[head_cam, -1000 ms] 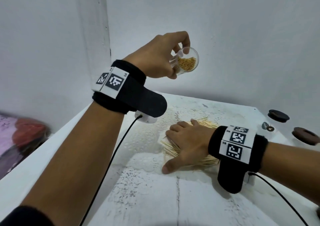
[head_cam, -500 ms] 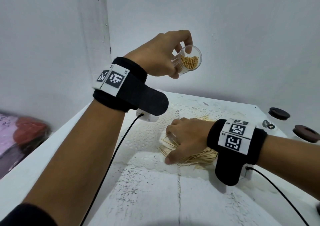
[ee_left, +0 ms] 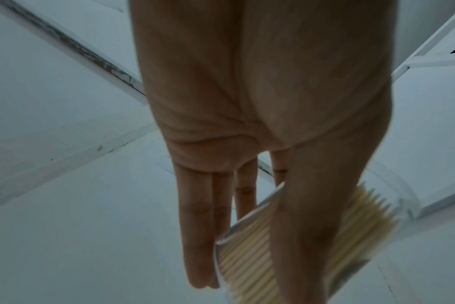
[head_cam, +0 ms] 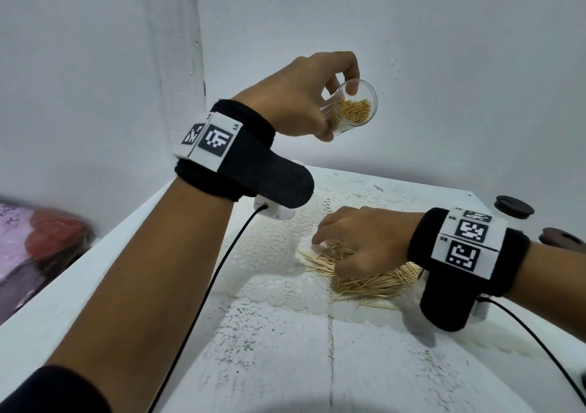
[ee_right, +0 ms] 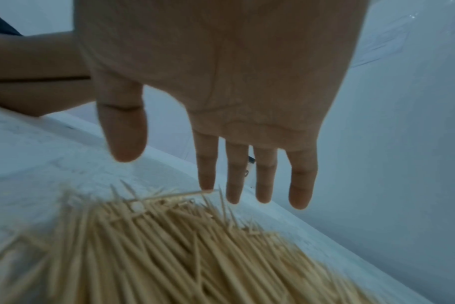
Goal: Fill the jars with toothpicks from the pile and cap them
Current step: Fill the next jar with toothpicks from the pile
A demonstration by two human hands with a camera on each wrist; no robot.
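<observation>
My left hand [head_cam: 337, 113] is raised high above the table and grips a clear jar [head_cam: 358, 111] part-filled with toothpicks, its mouth tilted toward me. In the left wrist view the thumb and fingers of the left hand [ee_left: 247, 267] clasp the jar [ee_left: 364, 222] from both sides. The toothpick pile [head_cam: 374, 282] lies on the white table. My right hand [head_cam: 329, 254] arches over the pile's left end, fingertips down at it. The right wrist view shows the right hand [ee_right: 185, 174] with straight fingers, thumb apart, just over the pile [ee_right: 169, 246], holding nothing.
Two dark brown lids [head_cam: 513, 207] [head_cam: 561, 238] sit at the table's back right. A lace mat [head_cam: 269, 248] lies under the pile on the white table [head_cam: 285, 365]. Walls close the back and left. A red and pink item [head_cam: 54, 238] lies beyond the left edge.
My left hand has lifted the jar higher and slightly right. My right hand, flat on the pile a second ago, has risen into an arch with its fingertips at the toothpicks.
</observation>
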